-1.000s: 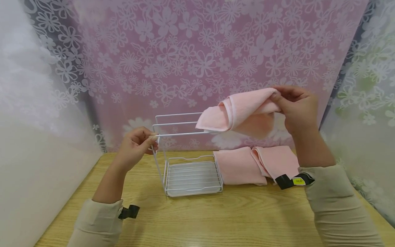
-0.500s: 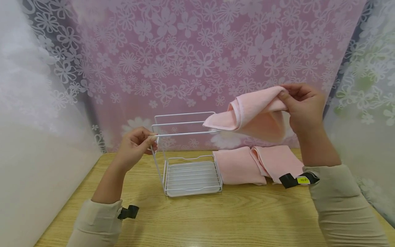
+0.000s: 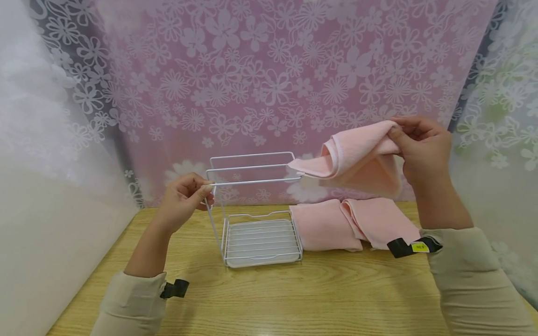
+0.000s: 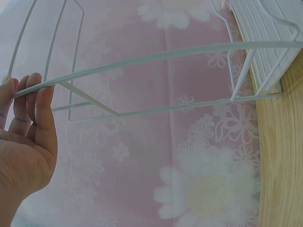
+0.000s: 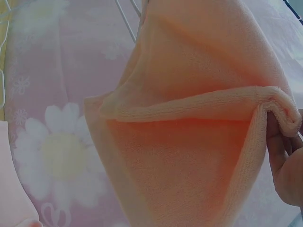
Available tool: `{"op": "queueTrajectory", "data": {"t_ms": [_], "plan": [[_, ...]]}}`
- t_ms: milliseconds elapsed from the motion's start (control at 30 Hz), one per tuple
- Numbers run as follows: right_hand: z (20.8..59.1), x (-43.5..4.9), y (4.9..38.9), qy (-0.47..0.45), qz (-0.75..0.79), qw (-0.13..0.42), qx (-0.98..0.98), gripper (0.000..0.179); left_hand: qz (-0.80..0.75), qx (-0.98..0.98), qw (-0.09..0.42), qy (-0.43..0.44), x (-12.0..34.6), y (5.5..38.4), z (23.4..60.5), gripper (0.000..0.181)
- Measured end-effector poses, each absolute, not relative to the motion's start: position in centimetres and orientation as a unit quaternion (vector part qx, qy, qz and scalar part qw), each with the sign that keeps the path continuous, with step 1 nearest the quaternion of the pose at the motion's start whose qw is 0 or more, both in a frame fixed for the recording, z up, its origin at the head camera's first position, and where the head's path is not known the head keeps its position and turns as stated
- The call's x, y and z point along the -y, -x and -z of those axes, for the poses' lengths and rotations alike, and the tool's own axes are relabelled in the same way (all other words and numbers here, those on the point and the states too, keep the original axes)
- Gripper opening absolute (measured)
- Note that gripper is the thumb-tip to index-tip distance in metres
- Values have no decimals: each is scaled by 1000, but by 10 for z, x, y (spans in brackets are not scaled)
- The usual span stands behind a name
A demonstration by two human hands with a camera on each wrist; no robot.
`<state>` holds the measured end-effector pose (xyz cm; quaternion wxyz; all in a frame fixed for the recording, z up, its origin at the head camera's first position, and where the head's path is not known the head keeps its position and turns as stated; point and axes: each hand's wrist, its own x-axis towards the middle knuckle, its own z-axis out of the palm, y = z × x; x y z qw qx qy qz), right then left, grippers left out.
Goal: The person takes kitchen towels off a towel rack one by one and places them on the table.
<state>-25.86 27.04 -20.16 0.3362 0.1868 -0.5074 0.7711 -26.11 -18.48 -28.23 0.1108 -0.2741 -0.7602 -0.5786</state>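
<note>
A white wire rack (image 3: 254,182) stands on the table, its bars reaching right above a slatted base (image 3: 264,240) with a pale tray beneath. At its upper left corner my left hand (image 3: 185,198) pinches the wire between thumb and fingers; the left wrist view shows the fingers on the rod (image 4: 142,59). My right hand (image 3: 424,149) pinches one end of a pink towel (image 3: 363,149), which hangs folded in the air. The towel's left tip is by the right ends of the rack's bars; I cannot tell whether they touch. In the right wrist view the towel (image 5: 189,156) hides most fingers.
Two folded pink towels, the nearer one (image 3: 325,226) beside the rack's base and another (image 3: 382,221) further right, lie on the wooden table (image 3: 269,298). A pink flowered curtain (image 3: 252,93) hangs behind. Pale panels stand at left (image 3: 63,163) and right (image 3: 504,163).
My right hand has moved to the right with the towel, uncovering the right ends of the rack's upper bars. My left hand has kept its hold on the rack, almost still.
</note>
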Motion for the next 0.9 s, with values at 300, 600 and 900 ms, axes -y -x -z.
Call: {"op": "queueTrajectory", "data": {"t_ms": [300,600,900], "plan": [[208,-280,255,-167,-765,337,523,21,585,754,109,278,186,261,283,8],[224,-289,249,-108,-761,316,556,24,588,749,108,285,188,261,283,8],[248,-293,244,-93,-739,297,598,16,585,749,108,290,188,261,283,8]]}}
